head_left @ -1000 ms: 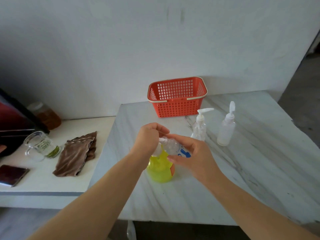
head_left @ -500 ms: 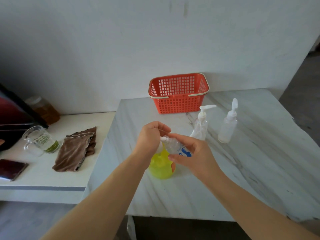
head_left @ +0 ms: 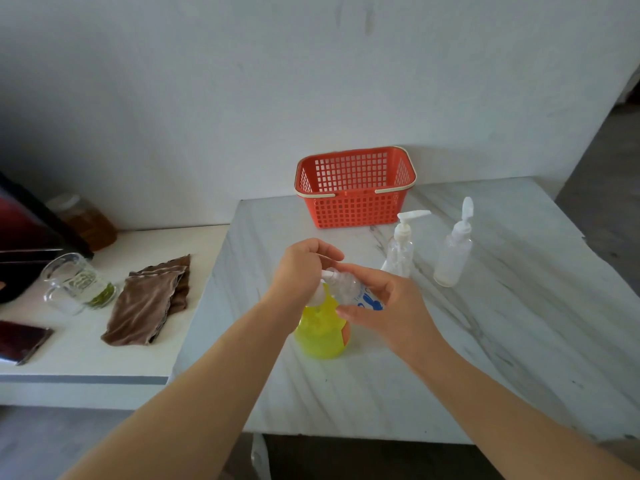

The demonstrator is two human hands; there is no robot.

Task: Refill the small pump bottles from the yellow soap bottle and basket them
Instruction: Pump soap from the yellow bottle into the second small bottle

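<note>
A small clear pump bottle [head_left: 349, 292] with a blue label is tilted over the yellow soap bottle [head_left: 320, 332] on the marble table [head_left: 502, 341]. My right hand [head_left: 388, 306] holds the small bottle's body. My left hand [head_left: 301, 271] grips its white pump top [head_left: 327, 273], fingers curled round it. Two more small pump bottles stand behind: a clear one [head_left: 401, 249] and a frosted one [head_left: 453, 252]. The red basket [head_left: 355, 187] sits by the wall, nothing visible inside it.
A lower white counter [head_left: 104, 362] on the left carries a brown cloth [head_left: 149, 303], a glass mug [head_left: 74, 284], a jar of amber liquid [head_left: 86, 220], a dark phone [head_left: 22, 342] and a red and black object [head_left: 24, 237]. The wall runs close behind the table.
The view has shifted slightly. Both hands stay on the small bottle above the yellow one, in nearly the same grip.
</note>
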